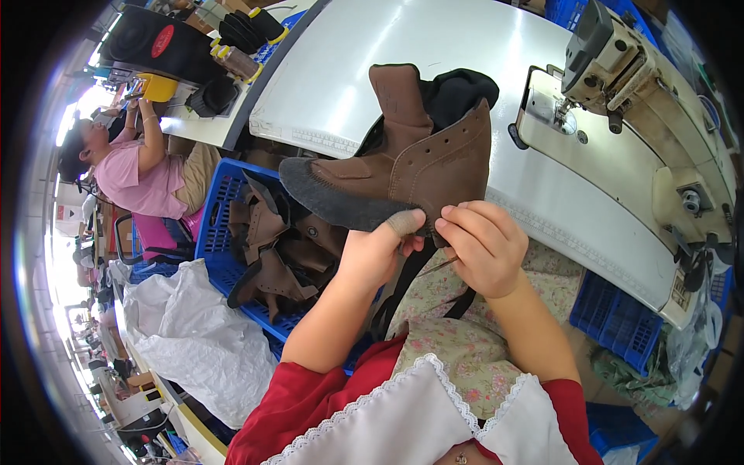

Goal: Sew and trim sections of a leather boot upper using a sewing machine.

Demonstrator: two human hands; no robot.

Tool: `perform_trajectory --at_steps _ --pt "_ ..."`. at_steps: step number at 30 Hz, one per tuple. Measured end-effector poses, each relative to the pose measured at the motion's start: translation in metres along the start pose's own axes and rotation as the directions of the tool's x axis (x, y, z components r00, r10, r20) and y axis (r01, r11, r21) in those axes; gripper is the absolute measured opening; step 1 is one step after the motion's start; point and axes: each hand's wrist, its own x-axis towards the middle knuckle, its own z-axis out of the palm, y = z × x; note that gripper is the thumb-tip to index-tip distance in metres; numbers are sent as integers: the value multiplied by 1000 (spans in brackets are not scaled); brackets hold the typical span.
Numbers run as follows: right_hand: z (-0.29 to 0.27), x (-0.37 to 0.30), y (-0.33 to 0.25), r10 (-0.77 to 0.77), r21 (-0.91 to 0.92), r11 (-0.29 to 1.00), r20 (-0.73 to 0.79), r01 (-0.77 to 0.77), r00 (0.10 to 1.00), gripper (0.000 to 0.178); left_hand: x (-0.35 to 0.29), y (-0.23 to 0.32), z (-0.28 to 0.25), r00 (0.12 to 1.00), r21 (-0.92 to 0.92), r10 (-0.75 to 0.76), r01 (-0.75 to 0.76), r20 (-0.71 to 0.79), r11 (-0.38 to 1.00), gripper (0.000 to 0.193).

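A brown boot upper (446,167) with a dark grey toe strip, a raised tongue and black lining is held up before me, over the near edge of the sewing table. My left hand (380,252) is closed on its lower edge, the thumb wrapped in tan tape. Close beside it, my right hand (484,244) pinches the same lower edge at the heel side. Under the right fingers a thin dark pointed tool (439,267) sticks out; its kind is hidden by the hand.
An industrial sewing machine (620,70) stands on the white table (333,77) at right. At left, a blue crate (221,194) holds several brown boot uppers, beside a white plastic sack (194,333). A person in pink (143,170) works at far left. Another blue crate (612,318) stands lower right.
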Motion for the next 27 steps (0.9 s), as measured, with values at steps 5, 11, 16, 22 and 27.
perform_trajectory --at_steps 5,11,16,22,27 --pt "-1 0 1 -24 15 1000 -9 25 1000 17 0 5 -2 999 116 39 -43 37 992 27" --pt "1 0 1 -44 4 999 -22 44 999 16 -2 4 5 992 268 128 -118 -20 956 20" --pt "2 0 1 -34 -15 999 -28 33 999 16 0 4 4 997 266 69 -56 -38 962 16" --pt "1 1 3 -14 8 1000 -21 14 1000 16 1 5 5 998 274 59 -52 -17 960 15" --pt "1 0 5 7 18 1000 -27 -6 1000 19 1 5 6 998 229 62 -63 11 971 18"
